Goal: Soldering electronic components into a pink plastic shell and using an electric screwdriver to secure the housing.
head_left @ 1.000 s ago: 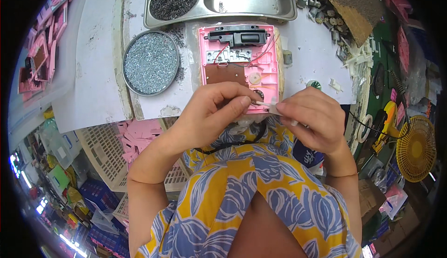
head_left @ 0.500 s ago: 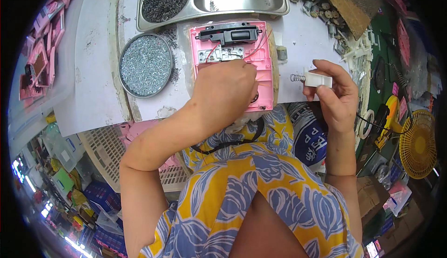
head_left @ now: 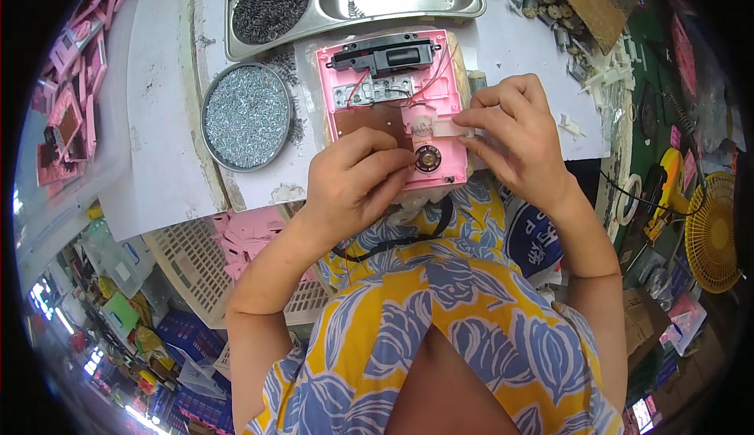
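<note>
A pink plastic housing (head_left: 463, 172) lies open-side up in front of me. My right hand (head_left: 522, 137) pinches a white plastic block (head_left: 448, 127) by its right end, low over the housing's right half. At the block's left end is a coil spring (head_left: 422, 126). My left hand (head_left: 357, 174) is closed in a pinch beside a round black part (head_left: 428, 158); what its fingertips hold, if anything, is hidden. Partly under that hand sits a brown board (head_left: 369, 119). Farther up in the housing are a metal-coloured plate (head_left: 373, 89), thin red wires (head_left: 432, 82) and a black module (head_left: 393, 56).
A round tin of small screws (head_left: 246, 117) stands left of the housing. Beyond it is a steel tray (head_left: 345, 20) with dark springs. Small motors (head_left: 561, 34) and white plastic parts (head_left: 609, 74) lie at the far right. One white piece (head_left: 572, 126) rests right of my right hand.
My right hand has brought the white block and spring leftward over the housing. My left hand has drawn back toward me and left, uncovering the brown board and round black part.
</note>
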Motion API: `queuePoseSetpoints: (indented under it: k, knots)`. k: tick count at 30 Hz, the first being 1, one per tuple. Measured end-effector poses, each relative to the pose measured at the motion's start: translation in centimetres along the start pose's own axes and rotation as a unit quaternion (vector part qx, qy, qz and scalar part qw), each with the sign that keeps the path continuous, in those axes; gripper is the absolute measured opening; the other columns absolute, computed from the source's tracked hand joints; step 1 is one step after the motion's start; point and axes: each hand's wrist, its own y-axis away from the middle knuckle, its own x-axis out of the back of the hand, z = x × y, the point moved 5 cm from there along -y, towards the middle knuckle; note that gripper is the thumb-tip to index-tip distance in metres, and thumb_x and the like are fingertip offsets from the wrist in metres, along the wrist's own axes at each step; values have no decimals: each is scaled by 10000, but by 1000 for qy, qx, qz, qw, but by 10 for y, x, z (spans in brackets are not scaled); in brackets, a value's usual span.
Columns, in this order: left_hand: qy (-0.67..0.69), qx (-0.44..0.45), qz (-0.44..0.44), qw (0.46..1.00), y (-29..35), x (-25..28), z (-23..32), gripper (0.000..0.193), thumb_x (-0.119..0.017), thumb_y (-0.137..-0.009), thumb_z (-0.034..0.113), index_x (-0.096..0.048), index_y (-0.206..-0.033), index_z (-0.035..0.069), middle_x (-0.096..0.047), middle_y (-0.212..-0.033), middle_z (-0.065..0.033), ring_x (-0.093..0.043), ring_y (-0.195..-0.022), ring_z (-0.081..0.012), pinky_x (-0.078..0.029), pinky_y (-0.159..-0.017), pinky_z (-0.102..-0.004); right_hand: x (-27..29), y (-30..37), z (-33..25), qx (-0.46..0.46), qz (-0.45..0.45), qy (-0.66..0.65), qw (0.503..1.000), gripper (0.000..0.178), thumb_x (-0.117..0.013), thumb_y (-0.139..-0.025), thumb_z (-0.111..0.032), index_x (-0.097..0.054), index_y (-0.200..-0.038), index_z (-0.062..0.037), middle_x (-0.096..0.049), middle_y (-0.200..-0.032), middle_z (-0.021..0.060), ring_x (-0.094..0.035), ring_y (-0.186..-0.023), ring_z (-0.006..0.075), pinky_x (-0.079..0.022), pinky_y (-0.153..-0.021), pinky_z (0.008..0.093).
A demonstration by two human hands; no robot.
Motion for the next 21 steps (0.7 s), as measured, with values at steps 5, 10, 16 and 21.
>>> queuePoseSetpoints:
  k: [5, 10, 16, 21]
  knots:
    - [28, 15, -9, 999, 1, 0, -3, 222, -779, -766, -16, -723, -973, 40, -649, -1006, -113, -664, -859, -253, -540, -707, -335, -2, -9, -2, 41, -6, 16, 999, 290, -796, -708, -101, -708, -983, -80, -652, -1004, 53, -575, -948, 292, -476, -806, 399]
    - [23, -9, 14, 1000, -3, -3, -6, 212, -782, -755, 23, -698, -945, 65, -678, -1087, -103, -696, -849, -267, -566, -690, -338, -8, -8, 4, 51, 3, -38, 998, 307, -801, -705, -98, -709, -996, -72, -655, -1004, 68, -581, -924, 293, -477, -791, 399]
    - [16, 24, -46, 999, -4, -8, -3, 183, -745, -801, 7, -680, -968, 47, -707, -1191, -132, -699, -940, -293, -564, -818, -359, -21, -6, 13, 28, -2, -85, 996, 276, -789, -721, -95, -712, -985, -71, -657, -999, 66, -587, -922, 277, -467, -789, 395]
    - [-5, 46, -81, 996, -7, -7, -2, 167, -729, -811, 20, -679, -966, 55, -734, -1148, -97, -705, -942, -281, -559, -780, -360, -18, -20, -9, 37, -112, 62, 991, 243, -769, -747, -115, -715, -983, -88, -659, -1027, 44, -583, -989, 257, -461, -801, 394]
